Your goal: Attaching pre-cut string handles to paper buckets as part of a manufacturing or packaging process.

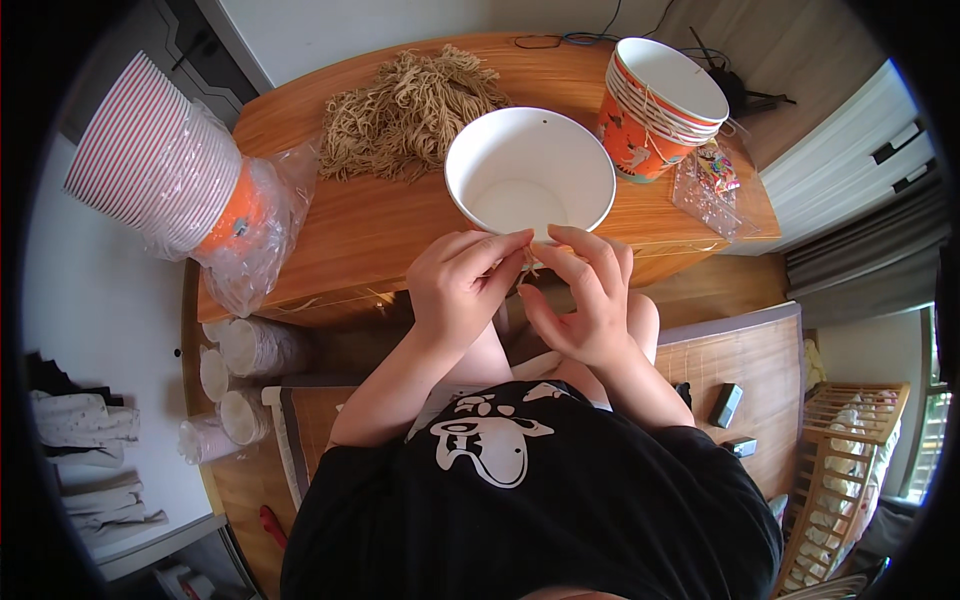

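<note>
A white paper bucket [530, 160] stands at the table's front edge, its open mouth toward me and a small hole near its far rim. At its near rim, my left hand [462, 285] pinches a thin tan cord [531, 262]. My right hand [585, 300] curls round the same cord from the other side, its fingertips close to the left ones. The knuckles partly hide the cord and the bucket's near wall. Behind the bucket, to the left, lies a loose heap of tan cords [410, 115].
Nested orange patterned buckets [655, 115] with cords stand at the right of the wooden table [350, 235], beside a clear plastic packet [715, 190]. A tall bucket stack [150, 160] in plastic wrap leans at the left. More wrapped stacks [245, 350] stand on the floor.
</note>
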Demonstrator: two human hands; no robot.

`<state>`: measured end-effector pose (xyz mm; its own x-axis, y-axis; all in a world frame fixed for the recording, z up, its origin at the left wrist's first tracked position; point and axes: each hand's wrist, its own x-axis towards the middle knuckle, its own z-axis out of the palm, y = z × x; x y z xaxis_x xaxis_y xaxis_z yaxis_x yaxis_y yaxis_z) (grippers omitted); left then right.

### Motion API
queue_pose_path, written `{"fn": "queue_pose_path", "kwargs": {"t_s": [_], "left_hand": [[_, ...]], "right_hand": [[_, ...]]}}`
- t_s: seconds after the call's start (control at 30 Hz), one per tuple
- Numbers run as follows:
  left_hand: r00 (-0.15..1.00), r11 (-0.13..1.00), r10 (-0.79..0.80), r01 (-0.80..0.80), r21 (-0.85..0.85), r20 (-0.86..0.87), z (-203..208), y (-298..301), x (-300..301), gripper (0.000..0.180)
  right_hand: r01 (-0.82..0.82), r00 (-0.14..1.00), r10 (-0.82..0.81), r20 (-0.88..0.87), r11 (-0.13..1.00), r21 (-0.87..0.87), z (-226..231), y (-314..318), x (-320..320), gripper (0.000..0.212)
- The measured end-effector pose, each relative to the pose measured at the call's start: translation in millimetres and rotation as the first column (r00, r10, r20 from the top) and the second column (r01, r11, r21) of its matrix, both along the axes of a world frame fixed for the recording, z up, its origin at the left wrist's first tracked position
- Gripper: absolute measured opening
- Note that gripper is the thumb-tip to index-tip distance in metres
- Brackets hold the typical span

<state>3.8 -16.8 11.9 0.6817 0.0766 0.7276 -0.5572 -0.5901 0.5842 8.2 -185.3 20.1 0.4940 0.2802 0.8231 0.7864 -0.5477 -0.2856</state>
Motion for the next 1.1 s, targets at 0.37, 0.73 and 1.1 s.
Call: {"fn": "queue_pose_path", "kwargs": {"t_s": [0.37, 0.73, 1.1], "left_hand": [[1.0, 1.0, 0.01, -0.011, 0.011, 0.022, 2, -2, 1, 0.023], [0.999, 0.992, 0.009, -0.014, 0.126, 0.038, 15, -7, -5, 0.017], [1.0, 0.997, 0.027, -0.028, 0.066, 0.015, 10, -10, -3, 0.016]], "right_hand": [[0.086, 0.985, -0.082, 0.152, 0.996, -0.015, -5, -2, 17, 0.025], [0.075, 0.992, -0.09, -0.087, 0.983, -0.166, 25, -16, 9, 0.019], [-0.036, 0.984, 0.032, -0.178, 0.999, -0.02, 24, -21, 10, 0.028]]}}
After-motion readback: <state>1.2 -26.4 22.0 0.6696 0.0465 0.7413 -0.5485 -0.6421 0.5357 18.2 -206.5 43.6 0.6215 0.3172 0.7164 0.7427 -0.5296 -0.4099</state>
